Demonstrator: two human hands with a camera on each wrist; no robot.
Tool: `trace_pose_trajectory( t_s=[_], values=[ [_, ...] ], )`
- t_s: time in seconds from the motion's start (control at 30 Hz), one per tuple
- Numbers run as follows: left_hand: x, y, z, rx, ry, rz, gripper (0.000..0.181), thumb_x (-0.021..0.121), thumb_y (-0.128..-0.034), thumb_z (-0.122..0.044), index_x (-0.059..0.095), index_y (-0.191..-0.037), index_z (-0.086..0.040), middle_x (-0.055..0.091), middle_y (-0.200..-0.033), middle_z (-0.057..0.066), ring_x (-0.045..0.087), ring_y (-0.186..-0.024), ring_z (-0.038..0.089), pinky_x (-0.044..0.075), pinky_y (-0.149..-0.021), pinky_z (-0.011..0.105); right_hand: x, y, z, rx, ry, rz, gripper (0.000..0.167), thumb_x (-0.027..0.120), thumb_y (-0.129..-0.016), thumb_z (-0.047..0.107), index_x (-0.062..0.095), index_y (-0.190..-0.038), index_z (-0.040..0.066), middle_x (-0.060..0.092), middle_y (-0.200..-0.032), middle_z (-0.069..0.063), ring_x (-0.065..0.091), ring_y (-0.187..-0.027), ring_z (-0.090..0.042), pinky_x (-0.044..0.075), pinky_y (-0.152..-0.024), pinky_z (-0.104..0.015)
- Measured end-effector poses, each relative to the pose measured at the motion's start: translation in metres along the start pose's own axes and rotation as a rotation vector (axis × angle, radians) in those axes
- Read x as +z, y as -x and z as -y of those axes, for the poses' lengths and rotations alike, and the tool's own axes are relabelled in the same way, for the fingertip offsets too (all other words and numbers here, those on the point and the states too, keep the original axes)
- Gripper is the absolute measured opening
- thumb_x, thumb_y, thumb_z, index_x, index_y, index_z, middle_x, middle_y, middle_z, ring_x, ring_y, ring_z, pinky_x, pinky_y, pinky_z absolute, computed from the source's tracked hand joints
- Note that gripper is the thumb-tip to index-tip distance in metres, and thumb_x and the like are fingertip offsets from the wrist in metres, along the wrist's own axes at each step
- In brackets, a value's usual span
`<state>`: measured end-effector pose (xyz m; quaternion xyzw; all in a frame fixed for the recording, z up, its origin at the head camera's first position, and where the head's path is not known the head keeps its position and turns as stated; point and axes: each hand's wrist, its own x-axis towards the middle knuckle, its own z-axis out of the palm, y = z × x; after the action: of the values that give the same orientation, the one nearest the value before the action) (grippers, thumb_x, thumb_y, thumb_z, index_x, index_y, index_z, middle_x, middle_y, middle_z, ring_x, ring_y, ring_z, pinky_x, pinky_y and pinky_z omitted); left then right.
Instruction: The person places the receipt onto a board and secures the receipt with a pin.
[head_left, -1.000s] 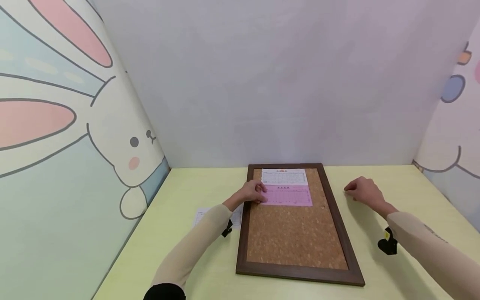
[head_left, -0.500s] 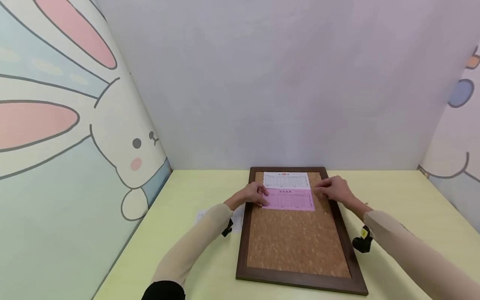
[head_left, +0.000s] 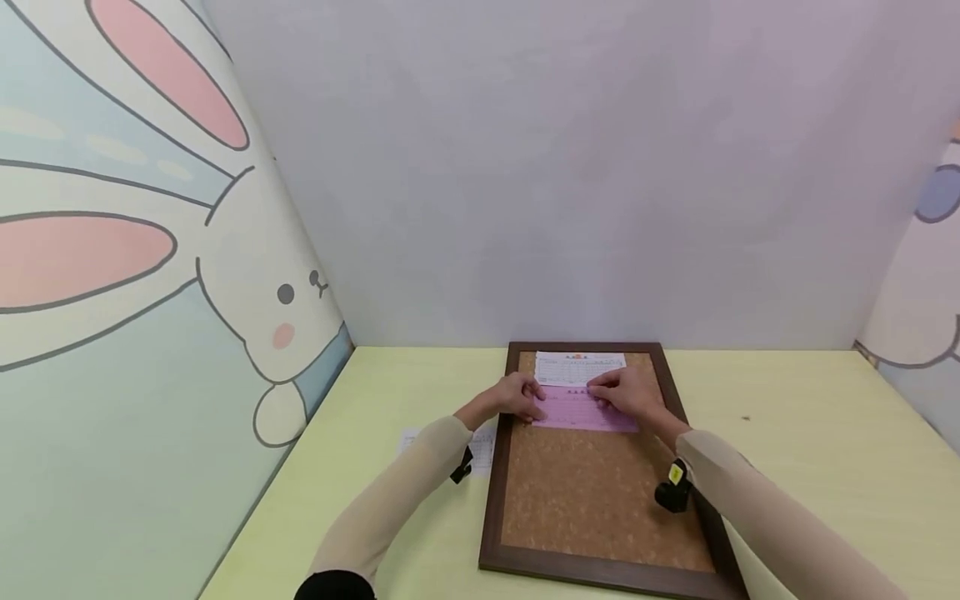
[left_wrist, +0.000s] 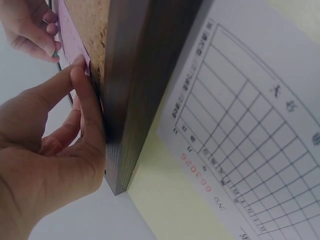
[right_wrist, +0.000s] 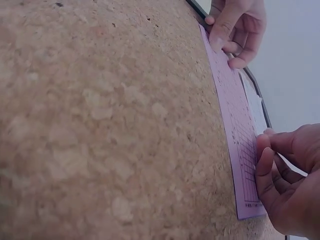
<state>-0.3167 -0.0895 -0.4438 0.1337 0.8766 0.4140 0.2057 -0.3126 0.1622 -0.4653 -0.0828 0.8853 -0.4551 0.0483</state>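
A pink printed form (head_left: 585, 414) lies on the cork board (head_left: 592, 492), just below a white printed form (head_left: 577, 362). My left hand (head_left: 517, 396) rests on the pink form's left edge, thumb and forefinger apart and pressing it against the cork. My right hand (head_left: 630, 393) is over the top middle of the pink form, near where the two sheets meet. Between its thumb and forefinger it pinches a small green push pin (left_wrist: 55, 53), mostly hidden by the fingertips. In the right wrist view, the right hand's fingertips are close to the paper.
The board's dark brown wooden frame (head_left: 495, 500) lies on a pale yellow table (head_left: 810, 467). Another white form (left_wrist: 240, 125) is on the table left of the board, partly under the left forearm. A small dark speck (head_left: 746, 417) is to the right. Walls close in the back and sides.
My right hand has moved left from the table at the board's right, across the frame, to the pink form. The left hand stays on the form's left edge.
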Motion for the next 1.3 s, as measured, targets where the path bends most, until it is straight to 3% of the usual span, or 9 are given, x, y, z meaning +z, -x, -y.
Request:
trace_pose_trajectory(
  t_s=[0.27, 0.53, 1.07, 1.3],
  values=[
    [-0.002, 0.0, 0.0, -0.017, 0.006, -0.012, 0.027, 0.081, -0.0855, -0.004, 0.068, -0.107, 0.003, 0.053, -0.068, -0.001, 0.055, -0.056, 0.009, 0.048, -0.054, 0.018, 0.003, -0.009, 0.004, 0.04, 0.029, 0.027, 0.029, 0.067, -0.099, 0.02, 0.074, -0.118, -0.002, 0.067, -0.079, -0.004, 0.052, -0.067, -0.013, 0.039, -0.057, -0.025],
    [-0.007, 0.001, -0.003, -0.006, 0.0, -0.015, 0.026, 0.08, -0.0867, -0.004, 0.067, -0.109, 0.003, 0.053, -0.068, -0.001, 0.055, -0.056, 0.009, 0.048, -0.055, 0.018, 0.001, -0.019, 0.008, -0.002, 0.092, 0.069, 0.029, 0.067, -0.099, 0.02, 0.075, -0.117, -0.002, 0.064, -0.079, -0.003, 0.05, -0.067, -0.013, 0.037, -0.058, -0.025],
    [0.001, -0.004, 0.001, 0.0, 0.028, -0.03, 0.026, 0.08, -0.0864, -0.003, 0.067, -0.109, 0.003, 0.053, -0.069, -0.001, 0.056, -0.056, 0.009, 0.048, -0.054, 0.016, 0.001, -0.019, 0.004, 0.009, 0.108, 0.094, 0.032, 0.066, -0.1, 0.022, 0.074, -0.117, -0.004, 0.061, -0.077, -0.001, 0.05, -0.068, -0.014, 0.037, -0.06, -0.027],
    [0.005, -0.001, 0.0, -0.003, 0.032, -0.032, 0.025, 0.079, -0.0868, -0.003, 0.067, -0.108, 0.002, 0.053, -0.071, 0.0, 0.055, -0.057, 0.01, 0.048, -0.054, 0.017, 0.0, -0.008, 0.011, 0.039, 0.118, 0.096, 0.031, 0.064, -0.1, 0.019, 0.072, -0.117, -0.006, 0.07, -0.096, -0.013, 0.053, -0.077, -0.017, 0.04, -0.064, -0.028]
  ],
)
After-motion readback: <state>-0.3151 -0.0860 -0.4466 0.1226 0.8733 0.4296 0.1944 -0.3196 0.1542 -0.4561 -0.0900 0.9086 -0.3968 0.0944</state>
